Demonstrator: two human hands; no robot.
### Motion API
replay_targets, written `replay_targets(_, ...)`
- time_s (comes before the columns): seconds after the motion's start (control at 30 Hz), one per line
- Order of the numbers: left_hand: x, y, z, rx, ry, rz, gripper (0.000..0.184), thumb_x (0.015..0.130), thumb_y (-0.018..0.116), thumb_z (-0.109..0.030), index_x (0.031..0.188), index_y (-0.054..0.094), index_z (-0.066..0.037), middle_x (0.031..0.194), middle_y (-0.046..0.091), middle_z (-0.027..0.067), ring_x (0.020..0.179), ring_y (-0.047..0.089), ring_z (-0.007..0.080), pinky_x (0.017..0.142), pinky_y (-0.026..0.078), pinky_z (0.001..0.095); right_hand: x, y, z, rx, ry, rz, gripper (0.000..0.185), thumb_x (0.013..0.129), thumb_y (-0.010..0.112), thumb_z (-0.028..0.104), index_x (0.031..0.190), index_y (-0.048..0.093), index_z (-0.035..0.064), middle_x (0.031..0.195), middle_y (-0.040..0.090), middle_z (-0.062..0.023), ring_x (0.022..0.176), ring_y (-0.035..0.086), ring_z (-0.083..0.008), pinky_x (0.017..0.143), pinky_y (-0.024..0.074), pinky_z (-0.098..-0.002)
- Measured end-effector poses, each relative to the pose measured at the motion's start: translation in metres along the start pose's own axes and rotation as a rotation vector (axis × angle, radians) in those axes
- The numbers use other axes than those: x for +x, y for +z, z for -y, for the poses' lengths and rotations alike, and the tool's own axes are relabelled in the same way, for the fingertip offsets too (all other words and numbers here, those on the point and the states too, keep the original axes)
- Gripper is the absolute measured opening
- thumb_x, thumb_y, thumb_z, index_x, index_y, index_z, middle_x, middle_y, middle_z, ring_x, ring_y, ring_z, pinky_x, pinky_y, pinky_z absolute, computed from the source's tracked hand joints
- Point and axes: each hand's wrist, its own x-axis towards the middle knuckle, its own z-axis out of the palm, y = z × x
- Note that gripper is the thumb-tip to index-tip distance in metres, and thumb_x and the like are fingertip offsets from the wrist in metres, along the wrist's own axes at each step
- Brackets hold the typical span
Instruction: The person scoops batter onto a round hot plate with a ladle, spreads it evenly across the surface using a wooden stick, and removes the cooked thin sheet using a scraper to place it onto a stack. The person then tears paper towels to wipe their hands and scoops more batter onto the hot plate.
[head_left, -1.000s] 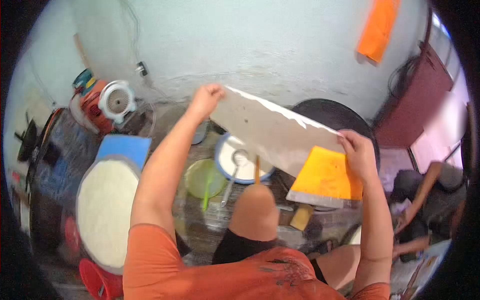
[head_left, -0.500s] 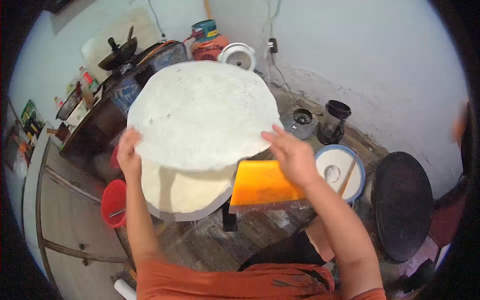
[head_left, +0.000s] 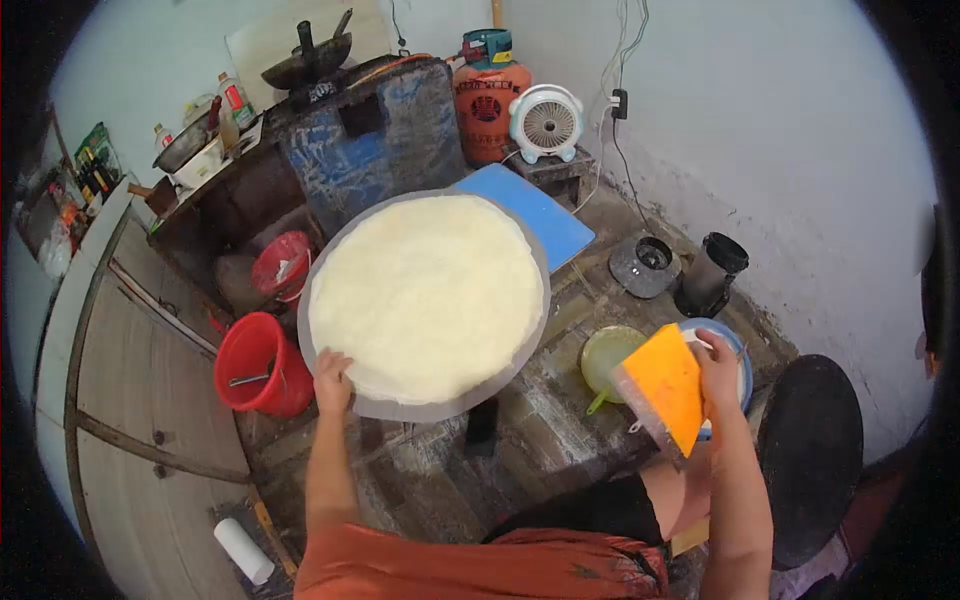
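Note:
A wide, round, cream-coloured sheet (head_left: pixel 425 295), which looks like thin dough, lies flat on a slightly larger grey round liner (head_left: pixel 425 408). My left hand (head_left: pixel 333 382) rests at its near left edge, fingers apart and touching the rim. On the right, my right hand (head_left: pixel 718 372) is closed around a broad orange scraper (head_left: pixel 668 385), held tilted in the air. Behind that hand, a blue-rimmed basin (head_left: pixel 745 385) is partly hidden. Left of the scraper sits a pale yellow bowl (head_left: pixel 608 355) with a green handle (head_left: pixel 597 402) at its front.
A red bucket (head_left: pixel 262 365) and a smaller red basket (head_left: pixel 283 262) stand left of the sheet. Beyond it are a blue board (head_left: pixel 530 215), a gas cylinder (head_left: pixel 490 110) and a fan (head_left: pixel 548 125). A black round plate (head_left: pixel 812 460) stands far right, beside a dark jug (head_left: pixel 712 275).
The white round sheet raised in both hands is no longer up; a cream surface now lies flat. My right hand has moved right with the scraper, my left stays at the edge.

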Motion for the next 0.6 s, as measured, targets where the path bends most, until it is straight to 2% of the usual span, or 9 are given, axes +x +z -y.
replay_targets(0.07, 0.006, -0.010, -0.002, 0.082, -0.041, -0.076, 0.029, 0.061, 0.054, 0.006, 0.082, 0.068, -0.008, 0.098, 0.058, 0.0145, 0.107, 0.047, 0.0335, 0.091, 0.039, 0.0385, -0.006, -0.010, -0.014, 0.186, 0.144, -0.032, 0.027, 0.082, 0.056, 0.010, 0.108, 0.055, 0.0001, 0.085, 0.061, -0.0092, 0.076, 0.059, -0.0152, 0.066, 0.0472, -0.0265)
replay_targets(0.17, 0.013, -0.016, 0.003, 0.265, -0.076, 0.025, 0.026, 0.063, 0.055, 0.002, 0.081, 0.069, -0.010, 0.100, 0.058, 0.0142, 0.105, 0.048, 0.0325, 0.090, 0.039, 0.0374, -0.015, -0.025, -0.042, 0.392, 0.301, -0.038, 0.021, 0.086, 0.050, 0.013, 0.101, 0.057, -0.0008, 0.081, 0.060, -0.0088, 0.071, 0.059, -0.0160, 0.059, 0.0479, -0.0263)
replay_targets(0.27, 0.010, -0.015, 0.014, 0.244, -0.105, 0.147, 0.023, 0.068, 0.054, -0.005, 0.083, 0.069, -0.012, 0.105, 0.056, 0.0134, 0.104, 0.048, 0.0323, 0.089, 0.040, 0.0377, -0.025, -0.028, -0.060, 0.559, 0.540, -0.064, 0.028, 0.089, 0.042, 0.028, 0.097, 0.052, 0.0034, 0.081, 0.061, -0.0110, 0.045, 0.041, -0.0112, 0.040, 0.0354, -0.0233)
replay_targets(0.37, 0.021, -0.026, -0.007, 0.381, -0.112, 0.293, 0.022, 0.070, 0.053, -0.008, 0.086, 0.067, -0.012, 0.108, 0.056, 0.0133, 0.104, 0.048, 0.0335, 0.088, 0.039, 0.0407, -0.022, -0.035, -0.098, 0.653, 0.687, -0.116, 0.030, 0.089, 0.043, 0.034, 0.097, 0.052, 0.0060, 0.080, 0.061, -0.0111, 0.045, 0.042, -0.0106, 0.037, 0.0341, -0.0234)
replay_targets(0.43, 0.025, -0.024, -0.029, 0.515, -0.131, 0.403, 0.022, 0.071, 0.053, -0.009, 0.088, 0.066, -0.011, 0.108, 0.055, 0.0137, 0.104, 0.048, 0.0342, 0.087, 0.039, 0.0427, -0.036, -0.031, -0.064, 0.613, 0.661, -0.055, 0.036, 0.088, 0.045, 0.041, 0.097, 0.052, 0.0069, 0.082, 0.061, -0.0100, 0.045, 0.043, -0.0098, 0.036, 0.0341, -0.0237)
replay_targets(0.5, 0.022, -0.014, -0.050, 0.627, 0.072, 0.003, 0.021, 0.070, 0.054, -0.008, 0.089, 0.063, -0.006, 0.108, 0.055, 0.0143, 0.102, 0.049, 0.0357, 0.085, 0.039, 0.0459, -0.041, -0.026, -0.052, 0.658, 0.621, -0.004, 0.041, 0.087, 0.046, 0.046, 0.097, 0.052, 0.0065, 0.083, 0.061, -0.0074, 0.048, 0.045, -0.0109, 0.040, 0.0379, -0.0252)
replay_targets(0.53, 0.025, -0.013, -0.073, 0.459, 0.118, 0.029, 0.021, 0.070, 0.054, -0.007, 0.089, 0.062, -0.004, 0.109, 0.055, 0.0149, 0.102, 0.049, 0.0353, 0.086, 0.039, 0.0446, -0.046, -0.029, -0.045, 0.711, 0.591, 0.119, 0.040, 0.088, 0.046, 0.040, 0.106, 0.051, 0.0046, 0.094, 0.060, -0.0074, 0.069, 0.056, -0.0152, 0.058, 0.0487, -0.0290)
replay_targets(0.57, 0.028, -0.008, -0.100, 0.288, 0.163, 0.054, 0.021, 0.070, 0.055, -0.006, 0.089, 0.061, -0.002, 0.109, 0.055, 0.0155, 0.102, 0.049, 0.0348, 0.086, 0.039, 0.0434, -0.046, -0.025, -0.043, 0.711, 0.590, 0.126, 0.040, 0.088, 0.046, 0.040, 0.106, 0.051, 0.0046, 0.094, 0.060, -0.0074, 0.069, 0.056, -0.0152, 0.058, 0.0487, -0.0290)
replay_targets(0.6, 0.026, 0.014, -0.113, -0.005, 0.235, 0.126, 0.027, 0.070, 0.053, -0.004, 0.096, 0.059, -0.001, 0.106, 0.055, 0.0177, 0.100, 0.051, 0.0350, 0.089, 0.038, 0.0422, -0.047, -0.019, -0.041, 0.873, 0.554, 0.167, 0.036, 0.090, 0.044, 0.034, 0.111, 0.049, 0.0048, 0.100, 0.058, -0.0087, 0.085, 0.055, -0.0186, 0.071, 0.0468, -0.0315)
